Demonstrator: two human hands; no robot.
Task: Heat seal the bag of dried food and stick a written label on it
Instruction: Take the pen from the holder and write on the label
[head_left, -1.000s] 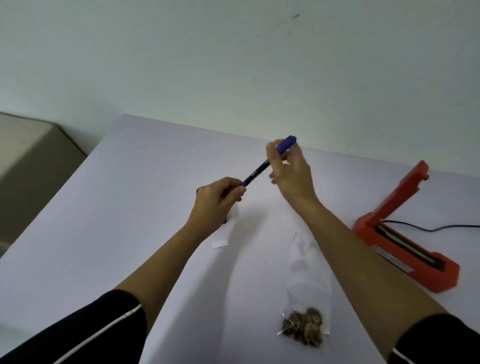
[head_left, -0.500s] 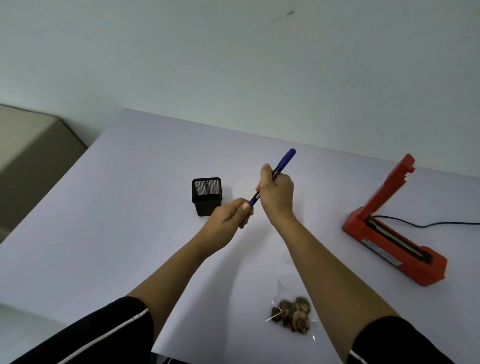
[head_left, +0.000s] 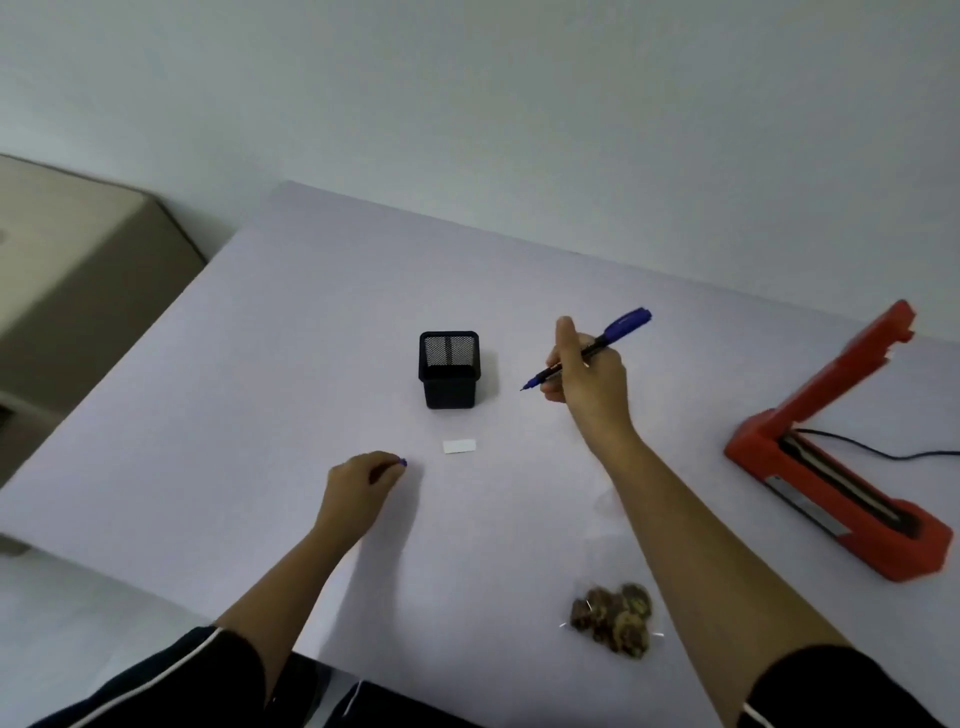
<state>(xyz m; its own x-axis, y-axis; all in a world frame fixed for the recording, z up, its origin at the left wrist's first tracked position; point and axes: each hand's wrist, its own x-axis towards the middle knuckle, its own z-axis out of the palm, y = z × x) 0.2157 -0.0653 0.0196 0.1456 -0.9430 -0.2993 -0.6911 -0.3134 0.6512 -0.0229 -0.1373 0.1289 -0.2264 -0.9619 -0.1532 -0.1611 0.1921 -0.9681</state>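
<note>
My right hand grips a blue pen, uncapped, its tip pointing left and down above the table. My left hand rests low on the table, fingers closed around the pen cap, of which only a blue end shows. A small white label lies flat between the two hands, in front of the holder. The clear bag of dried food lies near the front edge, partly under my right forearm; its upper part is hard to make out.
A black mesh pen holder stands behind the label. An orange-red heat sealer sits at the right with its arm raised and a black cable trailing right. A beige cabinet stands left of the table.
The hands have pulled apart: the cap came off the pen and went down-left with my left hand. My right hand kept the pen, and the label came into view.
</note>
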